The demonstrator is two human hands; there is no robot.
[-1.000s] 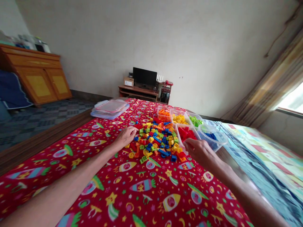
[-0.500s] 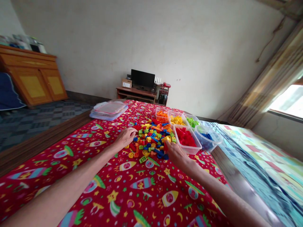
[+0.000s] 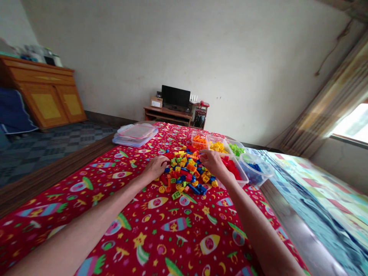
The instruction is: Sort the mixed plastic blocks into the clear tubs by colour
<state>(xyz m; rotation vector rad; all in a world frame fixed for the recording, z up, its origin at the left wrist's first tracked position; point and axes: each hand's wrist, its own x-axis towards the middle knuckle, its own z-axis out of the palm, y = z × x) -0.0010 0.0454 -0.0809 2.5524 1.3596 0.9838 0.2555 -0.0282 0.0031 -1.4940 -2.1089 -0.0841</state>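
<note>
A heap of small plastic bricks [image 3: 186, 173] in red, blue, yellow, green and orange lies on a red rocket-print cloth [image 3: 172, 230]. My left hand [image 3: 156, 166] rests at the heap's left edge, fingers curled down, and I cannot see what is under them. My right hand [image 3: 212, 161] hovers over the heap's far right side with its fingers bent together at the bricks. Just beyond it stand clear tubs: orange bricks [image 3: 197, 140], yellow bricks [image 3: 217, 146], green bricks [image 3: 237, 148], red bricks [image 3: 234, 168] and blue bricks [image 3: 255, 168].
A stack of clear tub lids [image 3: 134, 133] sits at the cloth's far left. The table's right edge borders a bed with a patterned blanket [image 3: 319, 184]. Behind are a low stand with a monitor [image 3: 176, 97] and a wooden cabinet [image 3: 48, 103].
My right hand left the red tub, dipped to the heap's near right side, then moved to its far right part. My left hand stayed put.
</note>
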